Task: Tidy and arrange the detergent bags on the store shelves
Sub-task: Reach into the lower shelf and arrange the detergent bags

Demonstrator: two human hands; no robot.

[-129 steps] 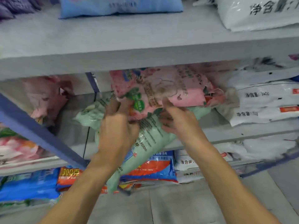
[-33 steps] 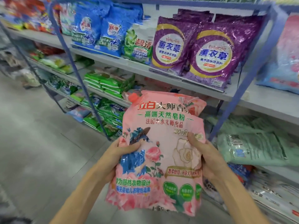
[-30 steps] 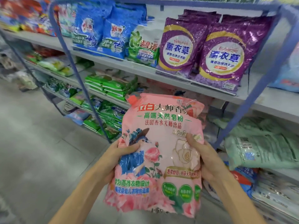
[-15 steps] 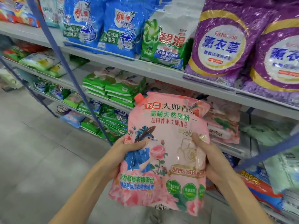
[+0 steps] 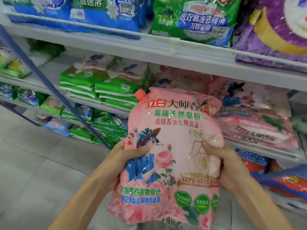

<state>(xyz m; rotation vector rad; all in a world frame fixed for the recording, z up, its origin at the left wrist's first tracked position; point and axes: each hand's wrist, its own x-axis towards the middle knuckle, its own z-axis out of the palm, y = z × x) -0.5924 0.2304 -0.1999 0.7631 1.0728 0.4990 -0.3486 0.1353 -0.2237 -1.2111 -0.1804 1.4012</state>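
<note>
Holding a pink bag (image 5: 172, 146) upright in the air, in front of the shelves, with an orange cap (image 5: 140, 94) at its top left corner. Gripping its left edge with the left hand (image 5: 123, 161), thumb pressed across the front; gripping its right edge with the right hand (image 5: 222, 165), thumb likewise on the front. Just behind, on the middle shelf (image 5: 259, 151), a flat stack of matching bags (image 5: 259, 123); left of those, green packs (image 5: 99, 87) piled flat. Above, on the upper shelf (image 5: 166, 52), blue bags (image 5: 74, 12), a green bag (image 5: 196, 19) and a purple bag (image 5: 279, 30) side by side. At left, a slanting blue post (image 5: 49, 83) over grey floor (image 5: 33, 163).
</note>
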